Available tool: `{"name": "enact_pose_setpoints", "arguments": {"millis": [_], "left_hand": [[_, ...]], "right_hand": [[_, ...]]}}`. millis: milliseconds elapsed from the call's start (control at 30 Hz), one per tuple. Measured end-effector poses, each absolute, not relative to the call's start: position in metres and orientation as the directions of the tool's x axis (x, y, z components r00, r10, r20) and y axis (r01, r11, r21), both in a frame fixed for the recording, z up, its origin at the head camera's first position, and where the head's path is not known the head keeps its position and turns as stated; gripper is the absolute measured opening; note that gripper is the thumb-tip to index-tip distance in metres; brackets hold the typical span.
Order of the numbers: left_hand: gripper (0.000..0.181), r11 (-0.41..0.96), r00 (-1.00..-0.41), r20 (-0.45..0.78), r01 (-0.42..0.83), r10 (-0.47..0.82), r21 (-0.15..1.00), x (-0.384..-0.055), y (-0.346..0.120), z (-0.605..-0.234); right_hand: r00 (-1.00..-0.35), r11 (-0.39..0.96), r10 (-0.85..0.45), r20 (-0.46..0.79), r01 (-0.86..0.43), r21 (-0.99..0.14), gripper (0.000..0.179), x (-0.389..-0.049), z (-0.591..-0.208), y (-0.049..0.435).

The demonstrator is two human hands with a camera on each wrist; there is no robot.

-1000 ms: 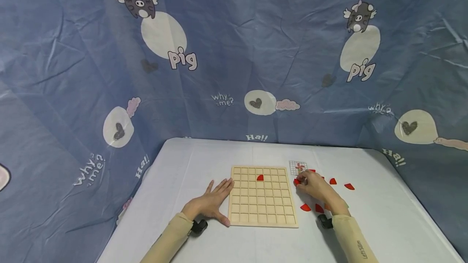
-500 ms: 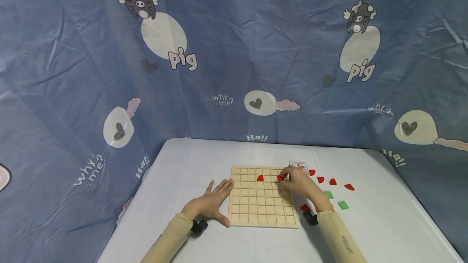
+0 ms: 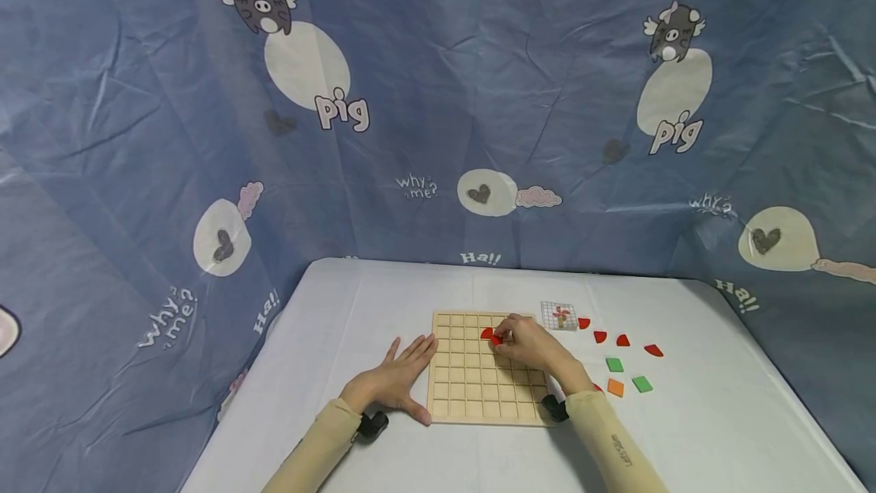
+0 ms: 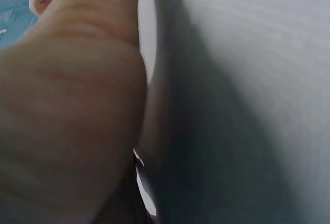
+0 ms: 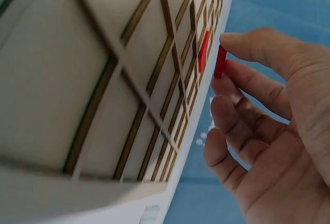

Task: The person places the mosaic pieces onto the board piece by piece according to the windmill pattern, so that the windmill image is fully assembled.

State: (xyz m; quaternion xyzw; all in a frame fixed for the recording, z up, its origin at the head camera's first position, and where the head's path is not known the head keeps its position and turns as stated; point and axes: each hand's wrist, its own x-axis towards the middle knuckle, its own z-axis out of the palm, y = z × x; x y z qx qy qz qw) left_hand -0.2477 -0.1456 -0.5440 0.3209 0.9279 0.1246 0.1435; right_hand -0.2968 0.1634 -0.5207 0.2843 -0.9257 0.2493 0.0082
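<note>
A wooden grid board (image 3: 472, 386) lies on the white table. One red quarter-round tile (image 3: 487, 333) sits in a square of its upper part, and shows also in the right wrist view as a red tile (image 5: 203, 52). My right hand (image 3: 530, 344) pinches a second red tile (image 5: 220, 62) between thumb and index finger, just above the board and beside the first tile. My left hand (image 3: 393, 381) is spread flat along the board's left edge, fingertips and thumb touching it. The left wrist view holds mostly the blurred wrist (image 4: 72, 110).
Right of the board lies a small printed pattern card (image 3: 559, 316). Several red tiles are scattered beyond it, such as one red tile (image 3: 653, 350). Two green squares (image 3: 642, 384) and an orange square (image 3: 616, 387) lie nearer. My right forearm partly covers red pieces.
My right hand has carried a red tile from the table beside the card leftward over the board, up to the placed tile. The left hand has stayed still.
</note>
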Motion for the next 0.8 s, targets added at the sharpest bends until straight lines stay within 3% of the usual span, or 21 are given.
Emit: {"name": "enact_pose_setpoints", "arguments": {"millis": [800], "left_hand": [[0.136, 0.774, -0.760, -0.201, 0.547, 0.619, 0.318, -0.250, -0.145, -0.548]], "right_hand": [[-0.852, 0.740, -0.521, 0.057, -0.484, -0.466, 0.018, -0.297, -0.527, 0.146]]}}
